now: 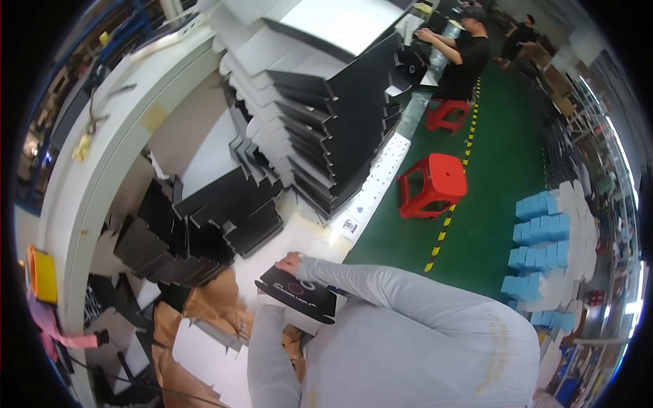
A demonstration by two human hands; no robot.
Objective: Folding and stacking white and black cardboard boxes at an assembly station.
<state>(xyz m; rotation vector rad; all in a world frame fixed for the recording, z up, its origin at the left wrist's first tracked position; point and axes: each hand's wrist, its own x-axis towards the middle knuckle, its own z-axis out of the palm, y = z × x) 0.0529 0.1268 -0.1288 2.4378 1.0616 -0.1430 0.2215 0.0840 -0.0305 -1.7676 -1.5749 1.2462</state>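
Observation:
A flat black box point(297, 294) with printed artwork on its lid and a white underside is tilted close to my body. My right hand point(290, 262) grips its far left edge, the fingers bent over the rim. My left forearm rises to the box's near side, where the left hand and its fingers are hidden behind the box. Beyond the hands a tall stack of folded black-and-white box blanks point(316, 129) stands on the white worktable point(303, 228). Left of it sit more black box blanks point(235, 211) in a lower pile.
Brown paper point(211, 299) and white card point(201, 350) lie at lower left. A pale curved frame point(102, 183) runs along the left. Red stools point(434, 185) stand on the green floor, with blue boxes point(541, 238) stacked at right. A co-worker point(462, 61) works farther up the table.

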